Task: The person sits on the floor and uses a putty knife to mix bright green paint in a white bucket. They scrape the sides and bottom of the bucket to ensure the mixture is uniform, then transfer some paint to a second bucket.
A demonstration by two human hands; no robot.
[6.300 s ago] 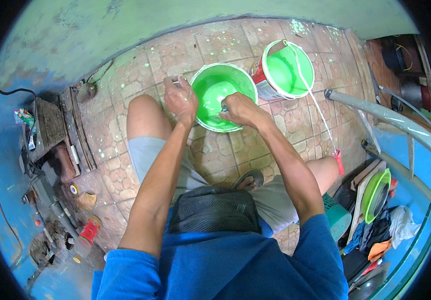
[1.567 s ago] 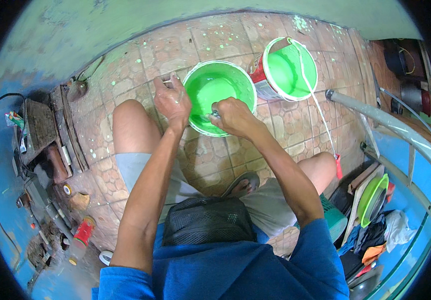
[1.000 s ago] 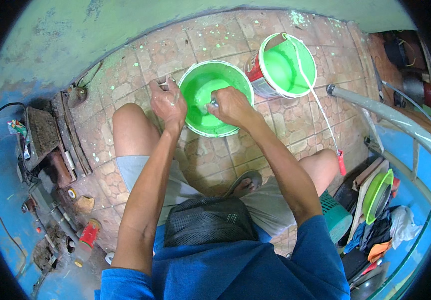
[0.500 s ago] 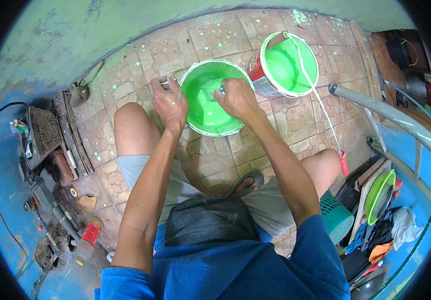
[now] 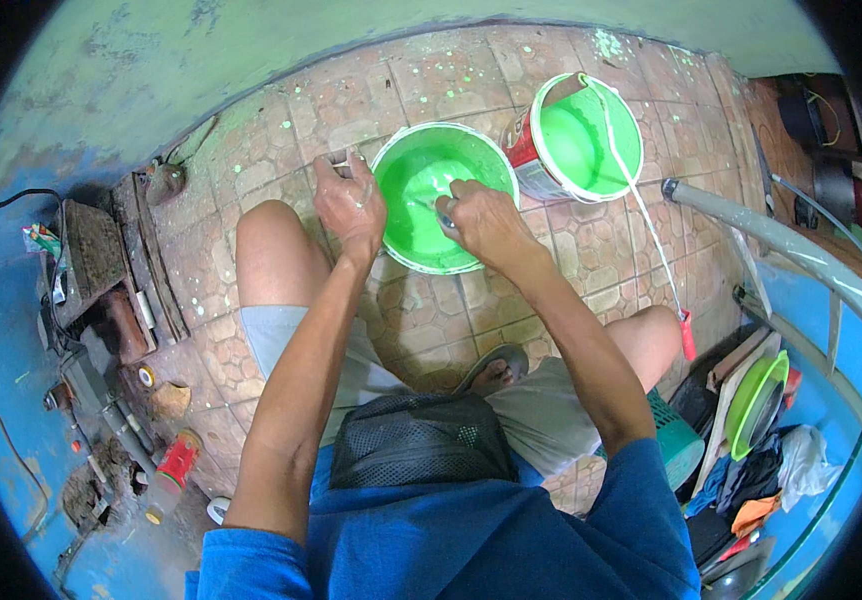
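A bucket of green paint (image 5: 426, 150) stands on the tiles before me. My right hand (image 5: 481, 225) is closed round a greyish tool dipped in its paint. My left hand (image 5: 349, 205), smeared with paint, is closed at the bucket's left rim round a small pale object I cannot make out. A second bucket of green paint (image 5: 591, 140), with a red and white label, stands to the right behind the first. Across its top lies a thin white rod (image 5: 651, 235) that slopes down to a red handle (image 5: 687, 335) by my right knee.
A metal ladder (image 5: 751, 220) extends along the right, above wooden boards, a green basin (image 5: 756, 400), a teal basket (image 5: 676, 450) and piled cloths (image 5: 791, 470). Pipes (image 5: 121, 420), a dirty box (image 5: 86, 260) and a red-labelled bottle (image 5: 171, 475) are at the left. A green wall borders the back.
My right hand has shifted about inside the bucket with the tool, most recently slightly down, while the paint's surface changes. My left hand stays at the left rim.
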